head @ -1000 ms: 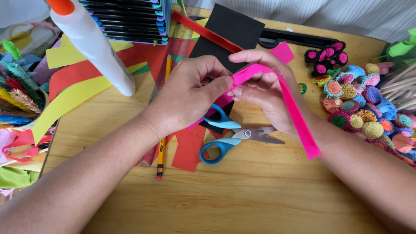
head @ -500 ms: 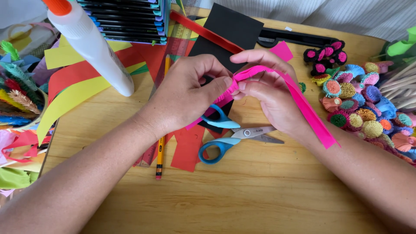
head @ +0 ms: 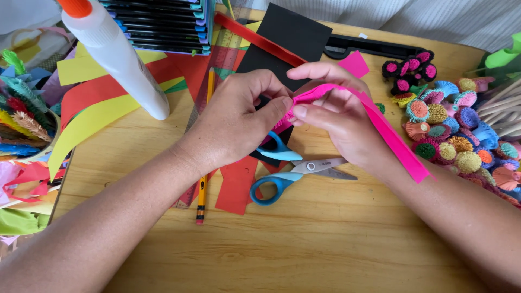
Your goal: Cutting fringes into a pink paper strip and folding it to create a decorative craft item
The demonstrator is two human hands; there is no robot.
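Scissors (head: 296,172) lie unused just below both hands, on red paper (head: 236,187). Between the hands, the pink strip (head: 380,127) is rolled only at one end; I judge most of its length is left, trailing past the right wrist. Left hand (head: 239,122) and right hand (head: 336,122) are nearly closed, fingertips pinching that rolled end. Beyond the right hand, many finished paper rolls (head: 450,130) lie.
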